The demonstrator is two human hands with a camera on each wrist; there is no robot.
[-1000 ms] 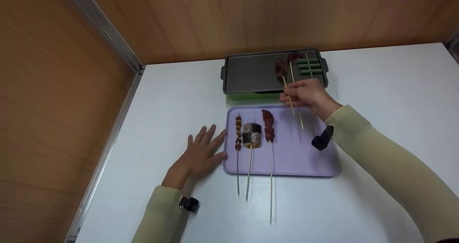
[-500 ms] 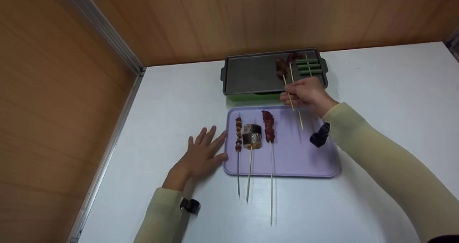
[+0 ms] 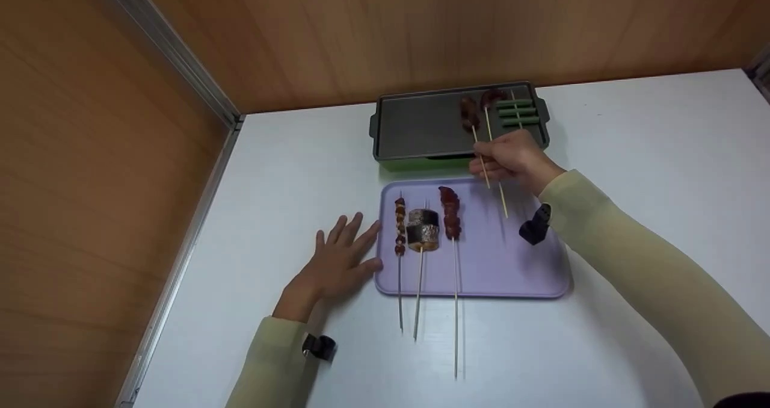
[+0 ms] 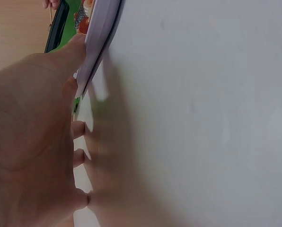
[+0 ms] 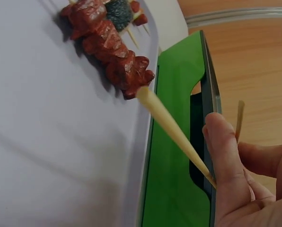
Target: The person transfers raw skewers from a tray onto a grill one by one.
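Now your right hand [image 3: 511, 156] pinches the brown skewer [image 3: 470, 115] by its stick [image 3: 486, 178]; its meat end is at the grill [image 3: 418, 125], pointing away from you and slightly left. Your left hand [image 3: 334, 265], fingers spread wide, touches the tray [image 3: 511, 275].

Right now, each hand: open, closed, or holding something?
Left hand: open, touching the tray.
Right hand: holding the brown skewer at the grill.

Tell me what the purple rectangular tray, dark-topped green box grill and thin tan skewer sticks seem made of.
Tray: probably smooth plastic; even colour, rounded rim. Grill: evenly coloured green side suggests plastic; matte dark top, coated metal or plastic, unclear. Sticks: likely bamboo or wood, matte; pale tan colour.
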